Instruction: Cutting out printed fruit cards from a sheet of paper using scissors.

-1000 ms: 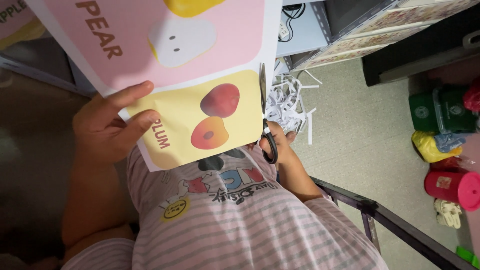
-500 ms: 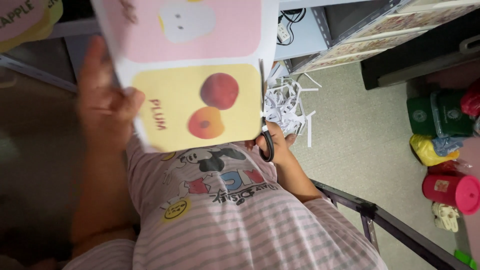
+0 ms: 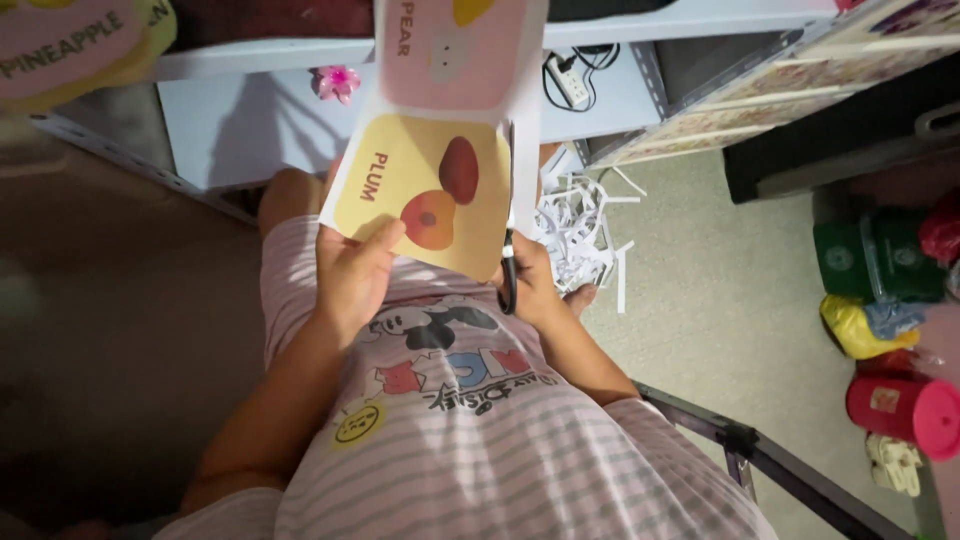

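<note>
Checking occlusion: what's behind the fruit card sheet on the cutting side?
Behind the fruit card sheet, the right hand works black-handled scissors; the blades are mostly covered. White paper strips lie on the floor beyond.

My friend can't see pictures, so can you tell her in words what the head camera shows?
The left hand holds up a sheet of fruit picture cards, while the right hand holds black-handled scissors at the sheet's right edge. White paper strips lie on the floor beyond, and colourful toy containers sit to the right.
</note>
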